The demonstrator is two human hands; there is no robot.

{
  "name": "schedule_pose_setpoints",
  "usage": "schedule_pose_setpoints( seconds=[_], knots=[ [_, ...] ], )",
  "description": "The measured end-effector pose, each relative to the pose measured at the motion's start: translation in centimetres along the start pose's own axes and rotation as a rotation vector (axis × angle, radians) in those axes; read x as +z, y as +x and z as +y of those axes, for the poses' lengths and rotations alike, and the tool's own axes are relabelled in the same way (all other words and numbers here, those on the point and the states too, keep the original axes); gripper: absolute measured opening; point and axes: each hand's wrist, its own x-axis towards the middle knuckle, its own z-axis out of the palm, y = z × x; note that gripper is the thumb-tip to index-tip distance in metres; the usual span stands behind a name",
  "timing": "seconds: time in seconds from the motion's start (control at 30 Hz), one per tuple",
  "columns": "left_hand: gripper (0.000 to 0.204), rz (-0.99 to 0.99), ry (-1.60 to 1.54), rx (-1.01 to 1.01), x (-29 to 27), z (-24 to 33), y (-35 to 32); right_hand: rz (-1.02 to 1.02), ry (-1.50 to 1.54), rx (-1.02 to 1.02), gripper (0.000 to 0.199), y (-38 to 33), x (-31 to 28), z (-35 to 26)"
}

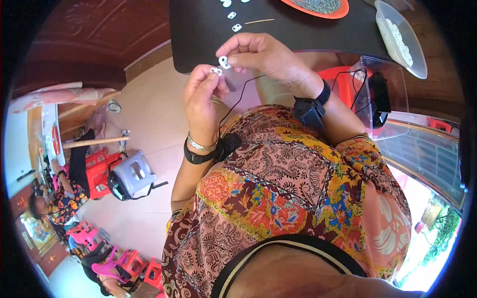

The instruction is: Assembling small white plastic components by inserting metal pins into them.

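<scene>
Clock basis: 12 o'clock runs away from the wearer's body.
Right hand [261,55]: thumb and index finger closed in a pinch on the right-hand piece [224,62], gripped from its 3 o'clock side.
Left hand [199,97]: thumb and fingers closed on the left-hand piece [215,71], the thumb covering part of its 7 o'clock side.
Piece location: both white pieces are off the table [298,37], near its 6 o'clock edge; the right-hand piece is at 1 o'clock from the other. Contact between them: cannot be determined.
Right-hand piece axis: elongated, roughly 11 to 5 o'clock; dark opening at the 11 o'clock end, facing the camera.
Left-hand piece axis: appears to run 9 to 3 o'clock; partly hidden, so not confirmed.
Handling, judged: pinch by the outer edges, leave openings uncovered, steady the left and make fine adjustments with the right, bringing the axes into line before applying light pressure.
Nearby: loose white pieces [236,28] and thin stick [259,21], toward 12 to 2 o'clock.
</scene>
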Motion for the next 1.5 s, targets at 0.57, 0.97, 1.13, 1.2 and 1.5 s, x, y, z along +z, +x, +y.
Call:
schedule_pose_setpoints(
  seconds=[0.57,0.97,1.13,1.2,1.5],
  knots=[
    [0.013,0.012,-0.036,0.001,0.0,-0.4,-0.6,-0.029,0.012,-0.055,0.024,-0.6,0.6,0.4],
    [0.016,0.035,0.106,0.049,-0.1,-0.1,-0.9,-0.061,0.205,0.023,0.022,-0.3,0.8,0.8],
    [0.015,0.047,0.081,0.056,-0.3,-0.3,-0.7,-0.038,0.019,-0.019,0.02,-0.1,0.5,1.0],
    [0.015,0.045,0.051,0.052,-0.5,-0.3,-0.8,0.023,-0.254,-0.137,0.02,0.3,0.7,1.7],
    [0.014,0.047,0.042,0.047,-0.3,-0.3,-1.0,0.386,-1.29,-0.508,0.014,3.1,0.1,0.6]
  ],
)
